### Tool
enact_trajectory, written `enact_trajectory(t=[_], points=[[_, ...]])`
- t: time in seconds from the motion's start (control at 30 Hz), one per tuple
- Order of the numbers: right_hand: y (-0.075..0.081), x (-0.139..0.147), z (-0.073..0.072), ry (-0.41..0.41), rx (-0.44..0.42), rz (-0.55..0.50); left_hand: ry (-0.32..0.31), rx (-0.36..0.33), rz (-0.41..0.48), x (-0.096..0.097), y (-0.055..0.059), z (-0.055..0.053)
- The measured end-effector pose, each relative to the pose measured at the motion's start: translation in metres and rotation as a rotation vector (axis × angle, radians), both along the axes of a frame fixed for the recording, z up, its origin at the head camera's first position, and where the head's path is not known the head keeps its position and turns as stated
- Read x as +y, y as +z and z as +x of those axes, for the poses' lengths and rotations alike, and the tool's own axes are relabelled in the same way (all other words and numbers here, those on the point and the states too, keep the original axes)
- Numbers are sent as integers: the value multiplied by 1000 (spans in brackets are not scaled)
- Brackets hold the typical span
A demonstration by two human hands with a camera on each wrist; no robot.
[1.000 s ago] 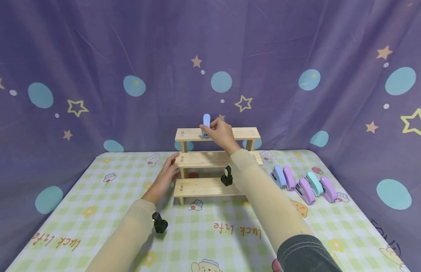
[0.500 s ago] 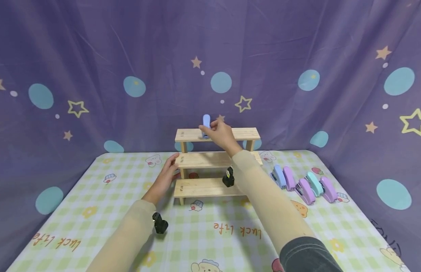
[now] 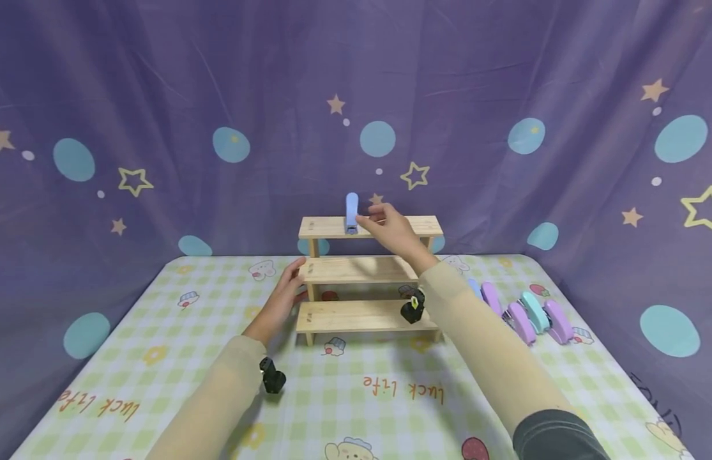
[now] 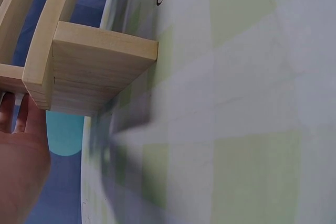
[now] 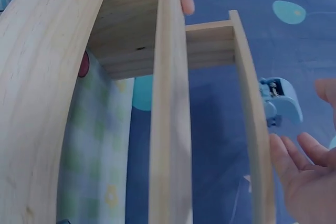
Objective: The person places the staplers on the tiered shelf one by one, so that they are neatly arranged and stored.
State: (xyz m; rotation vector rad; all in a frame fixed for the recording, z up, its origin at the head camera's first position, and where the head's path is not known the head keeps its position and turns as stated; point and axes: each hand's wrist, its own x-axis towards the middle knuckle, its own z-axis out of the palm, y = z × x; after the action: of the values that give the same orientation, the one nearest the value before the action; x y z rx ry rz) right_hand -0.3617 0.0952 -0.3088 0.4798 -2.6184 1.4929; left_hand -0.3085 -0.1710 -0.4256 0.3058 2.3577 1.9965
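Right hand (image 3: 396,231): fingers spread wide, holding nothing, just right of the blue stapler (image 3: 352,211); stapler on the top shelf (image 3: 324,226), left of middle, close to its front edge; a snagged fingertip could drag it over that edge; left hand (image 3: 281,297) grips the middle shelf's (image 3: 361,269) left end; a jerk there could shake the rack; half a second ago the right hand pinched the stapler; now released, stapler about where it was; other staplers (image 3: 559,321) near the tabletop's (image 3: 327,415) right edge.

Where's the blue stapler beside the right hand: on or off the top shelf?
On: the head view shows the blue stapler resting on the top shelf; the right wrist view shows fingers not gripping it.
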Motion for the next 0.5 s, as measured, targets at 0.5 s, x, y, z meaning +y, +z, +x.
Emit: enact_trajectory(t=[0.5], points=[[5,35,22,44,25,112,-19,11,2,-1,-1,1]])
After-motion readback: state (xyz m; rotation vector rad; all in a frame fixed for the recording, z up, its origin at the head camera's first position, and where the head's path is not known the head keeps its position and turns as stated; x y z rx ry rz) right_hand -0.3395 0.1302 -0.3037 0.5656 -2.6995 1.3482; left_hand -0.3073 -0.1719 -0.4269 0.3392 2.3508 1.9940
